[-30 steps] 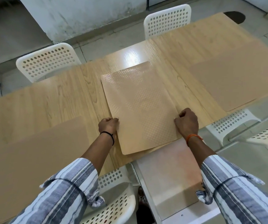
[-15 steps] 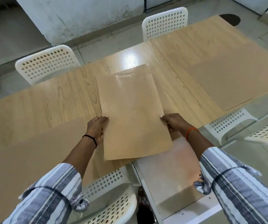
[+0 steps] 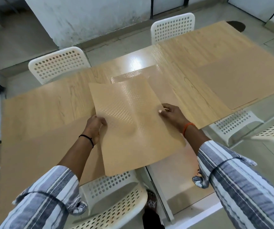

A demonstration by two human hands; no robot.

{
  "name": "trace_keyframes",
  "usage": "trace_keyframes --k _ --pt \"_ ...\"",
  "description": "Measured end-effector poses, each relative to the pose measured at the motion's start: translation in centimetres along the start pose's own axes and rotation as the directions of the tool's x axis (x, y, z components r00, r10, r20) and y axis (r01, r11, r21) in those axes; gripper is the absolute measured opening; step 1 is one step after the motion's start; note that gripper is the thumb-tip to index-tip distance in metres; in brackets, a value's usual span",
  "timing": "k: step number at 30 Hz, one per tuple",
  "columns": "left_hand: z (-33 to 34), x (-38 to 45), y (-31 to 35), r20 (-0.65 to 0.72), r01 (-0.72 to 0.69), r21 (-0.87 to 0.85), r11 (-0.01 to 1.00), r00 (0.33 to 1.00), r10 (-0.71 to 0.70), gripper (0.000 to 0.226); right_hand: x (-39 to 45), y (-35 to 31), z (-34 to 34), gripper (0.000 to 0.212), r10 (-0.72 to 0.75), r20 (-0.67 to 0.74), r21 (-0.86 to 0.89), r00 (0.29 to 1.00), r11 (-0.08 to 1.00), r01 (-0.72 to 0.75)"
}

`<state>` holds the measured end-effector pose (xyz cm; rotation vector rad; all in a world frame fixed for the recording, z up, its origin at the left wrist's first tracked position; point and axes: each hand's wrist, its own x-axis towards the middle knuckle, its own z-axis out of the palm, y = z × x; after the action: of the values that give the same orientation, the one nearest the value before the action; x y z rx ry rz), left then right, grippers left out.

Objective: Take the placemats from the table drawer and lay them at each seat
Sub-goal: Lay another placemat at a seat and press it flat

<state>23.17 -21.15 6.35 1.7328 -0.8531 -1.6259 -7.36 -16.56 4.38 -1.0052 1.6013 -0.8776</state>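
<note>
A tan textured placemat (image 3: 133, 123) is held above the wooden tabletop (image 3: 50, 106), its left edge gripped by the left hand (image 3: 94, 126) and its right edge pinched by the right hand (image 3: 172, 114). Another placemat (image 3: 242, 83) lies flat at the right, and the drawer (image 3: 179, 180) is seen pulled out below.

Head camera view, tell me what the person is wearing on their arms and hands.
Both arms wear a shirt striped in white, grey and dark blue, its sleeves pushed up to about the elbow, forearms bare. The left hand has a thin black band at the wrist; the right hand has an orange band. No gloves, and no rings that can be made out.
</note>
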Motion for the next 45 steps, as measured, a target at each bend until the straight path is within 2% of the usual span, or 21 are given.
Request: trace_keyframes --k 4,7,10,11,13,17,21,26,34,40,45 --pt "-3.8 -1.5 0.6 -0.047 -0.023 -0.079 0.997 0.999 0.020 0.027 -1.5 -2.6 2.6 0.027 -0.095 0.002 0.045 0.995 0.994 0.095" --pt "-7.8 -3.2 0.9 -0.069 -0.070 -0.132 0.989 0.996 0.061 0.019 -3.2 -5.0 5.4 0.019 -0.085 -0.027 0.094 0.996 0.992 0.088" --pt "-12.1 -5.4 1.1 -0.095 -0.153 -0.124 0.980 0.985 0.141 0.033 -4.9 -7.1 9.1 0.006 -0.103 0.005 0.098 0.995 0.990 0.102" --pt "-13.8 -6.3 1.2 -0.099 -0.190 -0.113 0.975 0.979 0.180 0.028 -5.8 -7.9 10.6 0.010 -0.107 0.010 0.081 0.994 0.991 0.106" --pt "-17.2 -8.2 0.9 -0.111 -0.254 -0.082 0.964 0.963 0.244 0.011 -7.3 -9.0 14.0 0.018 -0.139 0.026 0.043 0.990 0.990 0.138" --pt "-26.6 -11.6 -0.5 -0.132 -0.321 -0.048 0.946 0.941 0.312 0.026 -11.5 -10.6 23.2 0.018 -0.229 0.083 -0.033 0.970 0.972 0.232" --pt "-37.1 -14.2 -2.4 -0.160 -0.347 -0.003 0.938 0.926 0.342 0.028 -16.5 -12.5 32.5 0.018 -0.300 0.018 -0.052 0.954 0.952 0.301" --pt "-47.6 -17.3 -2.4 -0.228 -0.383 0.027 0.924 0.897 0.378 0.024 -21.2 -14.9 41.6 0.025 -0.311 -0.031 -0.058 0.950 0.949 0.309" --pt "-56.5 -16.8 -0.7 -0.236 -0.438 0.025 0.899 0.871 0.430 0.025 -23.0 -17.5 50.3 0.021 -0.317 -0.088 -0.022 0.944 0.948 0.317" --pt "-59.7 -13.2 1.3 -0.184 -0.447 -0.047 0.893 0.883 0.432 0.037 -19.3 -19.2 54.0 0.020 -0.306 -0.175 -0.020 0.936 0.951 0.308" --pt "-61.6 -6.4 4.7 -0.129 -0.449 -0.045 0.893 0.889 0.440 0.034 -14.0 -20.7 57.2 0.021 -0.295 -0.251 -0.016 0.922 0.954 0.301"
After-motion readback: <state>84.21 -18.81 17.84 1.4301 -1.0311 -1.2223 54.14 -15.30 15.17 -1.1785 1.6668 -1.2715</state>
